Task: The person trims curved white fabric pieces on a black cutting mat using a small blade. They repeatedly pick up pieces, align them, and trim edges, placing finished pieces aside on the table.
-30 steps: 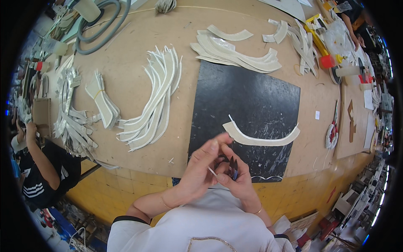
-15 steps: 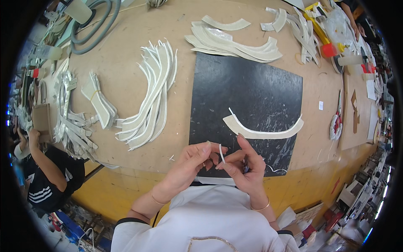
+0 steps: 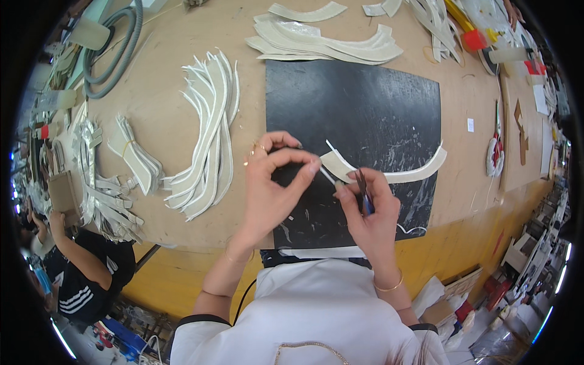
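A short piece of white cord (image 3: 328,176) is stretched between my hands above the black mat (image 3: 353,109). My left hand (image 3: 271,182) pinches one end between thumb and forefinger, its other fingers curled. My right hand (image 3: 374,207) has its thumb at the cord's other end. Small scissors (image 3: 366,196) with dark blades and a blue part are also tucked in the fingers of my right hand. Just beyond my hands lies a curved beige strip (image 3: 410,176) with a white edging along its inner curve; my right fingers overlap its lower edge in view.
A stack of curved beige pieces (image 3: 316,42) lies at the mat's far edge. To the left are white-edged strips (image 3: 210,131) and a banded bundle (image 3: 137,155). Red-handled scissors (image 3: 495,155) lie at the right. A person in black (image 3: 91,267) works at the far left.
My hands have moved forward over the mat, and the cord now slants between them. The scissor blades show more clearly. The whole view has shifted slightly.
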`<state>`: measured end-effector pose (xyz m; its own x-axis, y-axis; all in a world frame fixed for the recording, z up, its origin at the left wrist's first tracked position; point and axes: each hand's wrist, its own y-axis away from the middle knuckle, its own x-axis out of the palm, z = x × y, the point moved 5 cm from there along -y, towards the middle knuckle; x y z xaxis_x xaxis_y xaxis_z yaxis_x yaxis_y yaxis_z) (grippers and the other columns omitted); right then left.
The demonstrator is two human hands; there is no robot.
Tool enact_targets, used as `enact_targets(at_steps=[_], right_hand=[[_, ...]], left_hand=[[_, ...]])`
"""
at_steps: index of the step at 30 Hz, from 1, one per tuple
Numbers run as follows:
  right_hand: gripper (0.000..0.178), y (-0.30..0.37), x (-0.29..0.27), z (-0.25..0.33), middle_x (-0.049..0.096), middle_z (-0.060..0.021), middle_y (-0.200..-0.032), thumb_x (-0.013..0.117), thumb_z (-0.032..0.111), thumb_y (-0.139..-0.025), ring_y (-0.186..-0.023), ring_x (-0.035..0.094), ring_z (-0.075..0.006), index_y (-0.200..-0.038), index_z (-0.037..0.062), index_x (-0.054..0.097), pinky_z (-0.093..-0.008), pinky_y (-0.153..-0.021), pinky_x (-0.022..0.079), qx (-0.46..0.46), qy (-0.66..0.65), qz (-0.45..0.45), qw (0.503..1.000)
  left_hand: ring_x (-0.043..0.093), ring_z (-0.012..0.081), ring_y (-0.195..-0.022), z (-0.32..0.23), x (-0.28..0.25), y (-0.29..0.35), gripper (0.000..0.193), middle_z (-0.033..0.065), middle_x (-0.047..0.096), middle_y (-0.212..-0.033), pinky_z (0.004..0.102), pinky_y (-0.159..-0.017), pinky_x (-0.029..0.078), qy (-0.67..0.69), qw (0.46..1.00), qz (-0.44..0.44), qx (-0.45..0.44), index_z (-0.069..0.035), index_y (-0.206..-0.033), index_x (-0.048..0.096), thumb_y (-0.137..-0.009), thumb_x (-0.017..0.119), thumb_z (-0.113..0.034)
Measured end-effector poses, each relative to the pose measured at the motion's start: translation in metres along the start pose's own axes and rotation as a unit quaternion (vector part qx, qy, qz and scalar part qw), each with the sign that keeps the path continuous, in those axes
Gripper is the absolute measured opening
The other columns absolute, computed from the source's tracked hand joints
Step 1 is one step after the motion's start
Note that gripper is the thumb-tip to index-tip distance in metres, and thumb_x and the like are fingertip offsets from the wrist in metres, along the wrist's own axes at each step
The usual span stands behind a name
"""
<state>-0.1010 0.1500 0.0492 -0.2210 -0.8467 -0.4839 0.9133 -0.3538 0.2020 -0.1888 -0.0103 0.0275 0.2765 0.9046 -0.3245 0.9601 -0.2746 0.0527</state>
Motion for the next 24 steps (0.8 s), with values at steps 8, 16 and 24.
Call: enact_targets(at_steps=[8,16,24], right_hand=[[0.024,-0.017,0.011,-0.009,0.064,-0.0084,-0.069,0.071,0.018,-0.088,-0.056,0.064,-0.0234,-0.104,0.0059,0.058,-0.0329,-0.053,0.047,0.016,0.087,-0.024,0.996],[0.022,-0.020,0.011,-0.006,0.064,-0.0085,-0.070,0.071,0.016,-0.087,-0.057,0.065,-0.0240,-0.102,0.0053,0.057,-0.0333,-0.054,0.048,0.041,0.092,-0.019,0.995],[0.023,-0.023,0.011,-0.003,0.063,-0.0085,-0.069,0.071,0.015,-0.086,-0.056,0.063,-0.0254,-0.101,0.0054,0.057,-0.0348,-0.053,0.046,0.051,0.108,-0.003,0.993]], left_hand=[[0.050,0.0233,-0.103,0.003,0.009,-0.012,0.010,0.0031,0.056,-0.104,0.0393,-0.092,0.029,-0.149,0.986,-0.034,0.064,-0.015,-0.083,0.076,-0.075,0.081,-0.018],[0.049,0.0245,-0.104,0.007,0.010,-0.012,0.012,0.0028,0.056,-0.105,0.0397,-0.090,0.031,-0.171,0.982,-0.027,0.080,-0.016,-0.084,0.076,-0.074,0.082,-0.015],[0.048,0.0247,-0.104,0.007,0.010,-0.012,0.012,0.0030,0.056,-0.105,0.0399,-0.090,0.031,-0.170,0.983,-0.021,0.064,-0.017,-0.083,0.076,-0.073,0.081,-0.014]])
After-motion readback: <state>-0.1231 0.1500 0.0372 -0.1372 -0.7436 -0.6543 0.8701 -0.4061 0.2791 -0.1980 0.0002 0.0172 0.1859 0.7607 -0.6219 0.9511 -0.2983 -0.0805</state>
